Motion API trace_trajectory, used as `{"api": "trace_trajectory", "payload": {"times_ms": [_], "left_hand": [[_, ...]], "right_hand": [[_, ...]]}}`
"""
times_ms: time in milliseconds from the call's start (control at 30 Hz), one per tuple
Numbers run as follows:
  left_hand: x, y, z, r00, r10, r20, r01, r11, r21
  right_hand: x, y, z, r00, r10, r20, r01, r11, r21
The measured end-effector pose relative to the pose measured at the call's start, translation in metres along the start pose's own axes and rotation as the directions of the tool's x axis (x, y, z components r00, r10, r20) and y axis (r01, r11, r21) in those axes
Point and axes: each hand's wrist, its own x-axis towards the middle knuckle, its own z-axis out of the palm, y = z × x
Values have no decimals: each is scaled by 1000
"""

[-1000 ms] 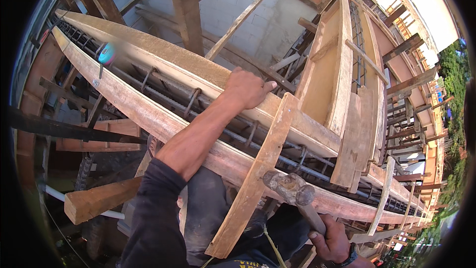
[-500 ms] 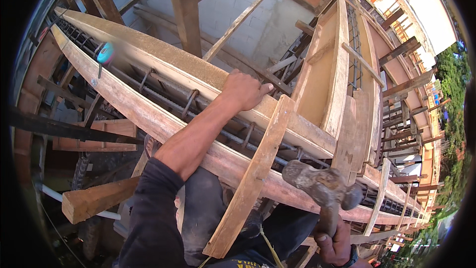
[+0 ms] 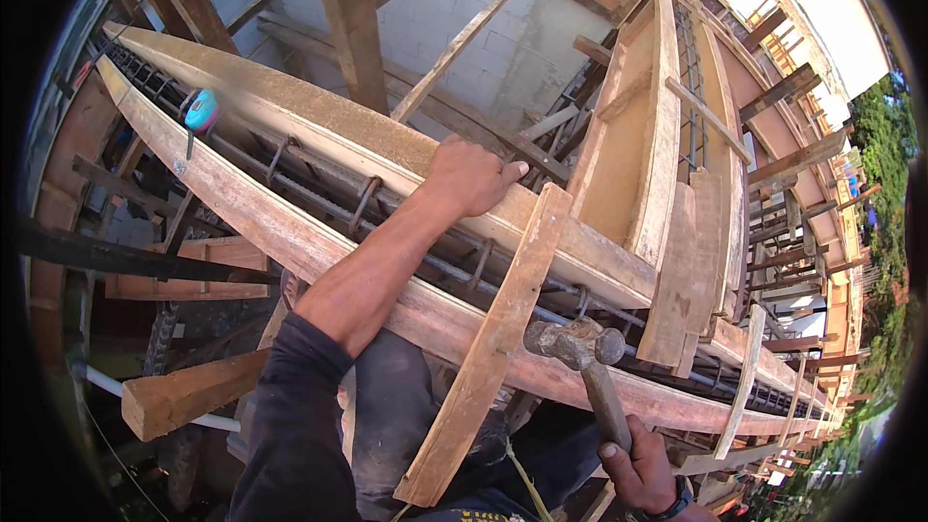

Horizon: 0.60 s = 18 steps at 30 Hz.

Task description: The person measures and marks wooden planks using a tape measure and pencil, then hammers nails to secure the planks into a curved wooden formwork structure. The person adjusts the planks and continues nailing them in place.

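Observation:
My left hand [image 3: 467, 179] is closed over the top edge of the far formwork board [image 3: 319, 121], its fingertips hidden behind the wood and its thumb pointing right. Low on the right, my right hand [image 3: 641, 469] grips the handle of a worn metal hammer [image 3: 580, 343]. The hammer head hangs over the near formwork board [image 3: 435, 319], just right of a wooden cleat [image 3: 493, 338]. That cleat crosses both boards at a slant, its lower end sticking out toward me. Between the boards runs a cage of steel rebar [image 3: 362, 205].
A turquoise tape measure [image 3: 202, 111] sits at the left part of the formwork. A squared timber [image 3: 193, 391] juts out at lower left. An upright post [image 3: 350, 29] stands beyond the far board. Short planks [image 3: 680, 275] lean across the formwork on the right, where another form joins.
The hammer has swung left and downward, its head now nearer the cleat and farther from my view. My right hand has shifted slightly left. My left hand keeps its place.

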Motion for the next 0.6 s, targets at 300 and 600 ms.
{"api": "trace_trajectory", "payload": {"times_ms": [300, 600], "left_hand": [[-1, -1, 5, 999, 16, -29, -17, 999, -28], [1, -4, 9, 997, 11, -77, -14, 999, -46]], "right_hand": [[-4, -8, -6, 1000, 26, 6, -26, 999, 34], [0, -12, -5, 988, -142, 56, 147, 983, -108]]}}
